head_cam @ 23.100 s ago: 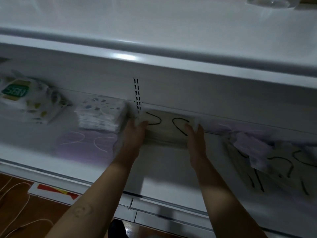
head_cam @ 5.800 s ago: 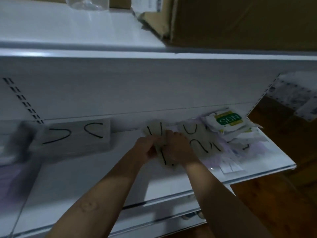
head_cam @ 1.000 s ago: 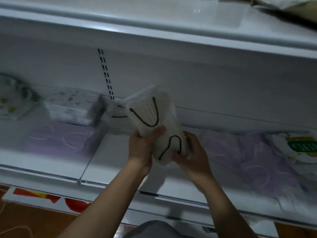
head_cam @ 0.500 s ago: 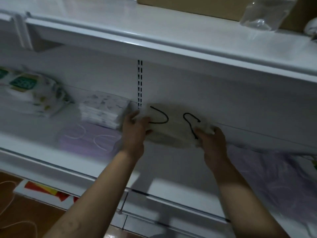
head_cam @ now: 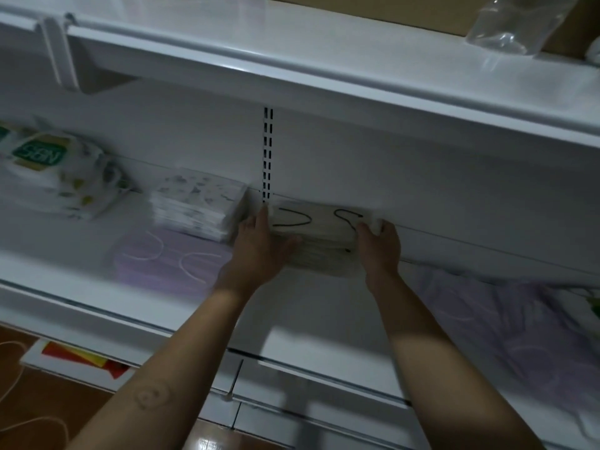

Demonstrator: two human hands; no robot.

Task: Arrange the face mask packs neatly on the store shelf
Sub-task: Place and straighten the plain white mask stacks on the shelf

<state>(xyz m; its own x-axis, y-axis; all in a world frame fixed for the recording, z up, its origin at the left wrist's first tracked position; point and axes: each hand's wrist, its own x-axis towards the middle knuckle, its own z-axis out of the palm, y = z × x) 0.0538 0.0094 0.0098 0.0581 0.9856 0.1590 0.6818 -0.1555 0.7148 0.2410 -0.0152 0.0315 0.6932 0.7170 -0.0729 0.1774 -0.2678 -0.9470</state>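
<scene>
A stack of beige face mask packs [head_cam: 319, 237] with black ear loops lies on the white shelf [head_cam: 311, 316] against its back wall, just right of the slotted upright. My left hand [head_cam: 259, 248] presses the stack's left end and my right hand [head_cam: 378, 246] grips its right end. To the left stand a patterned white pack stack [head_cam: 198, 206] and a lilac pack stack [head_cam: 168, 263] with white loops. Loose lilac packs [head_cam: 506, 323] are spread at the right.
Packs with a green label [head_cam: 48, 170] are piled at the far left of the shelf. The upper shelf [head_cam: 324, 73] overhangs closely and carries a clear plastic bag [head_cam: 516, 21] and a cardboard box. Below lie a brown floor, a white cord and a coloured card [head_cam: 78, 357].
A second ago both hands held a beige pack upright in front of the shelf. The pack now lies flat on the beige stack at the back wall, a hand at each end.
</scene>
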